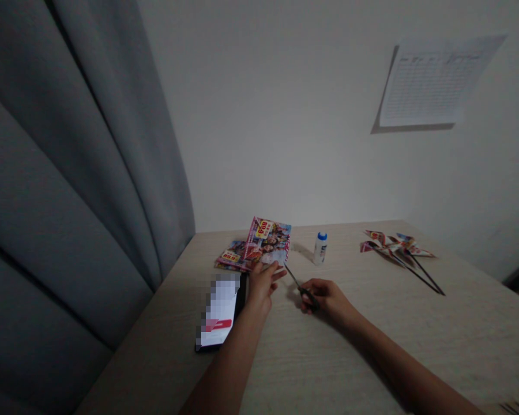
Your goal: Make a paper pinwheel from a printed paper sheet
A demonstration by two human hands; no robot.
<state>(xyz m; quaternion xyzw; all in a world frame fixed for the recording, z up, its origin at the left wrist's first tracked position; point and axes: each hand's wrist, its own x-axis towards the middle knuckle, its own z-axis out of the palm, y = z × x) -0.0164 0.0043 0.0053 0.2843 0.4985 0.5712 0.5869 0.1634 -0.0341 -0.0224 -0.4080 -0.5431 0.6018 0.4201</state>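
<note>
My left hand (263, 279) grips the lower edge of a colourful printed flyer (270, 242), which is raised and tilted above the table. My right hand (324, 295) is closed round the dark handles of a pair of scissors (292, 276). The scissors' blades point up and left, their tip close to the flyer's lower right corner. Whether the tip touches the paper I cannot tell. Behind and left of the held flyer lie more flyers (230, 257) with similar print, partly covered by it.
A phone (219, 323) with a lit screen lies beside my left forearm. A white bottle with a blue cap (320, 251) stands behind my right hand. Paper pinwheels (393, 246) on dark sticks lie at the right. Thin dark sticks (516, 408) show at the bottom right. A grey curtain (112, 115) hangs left.
</note>
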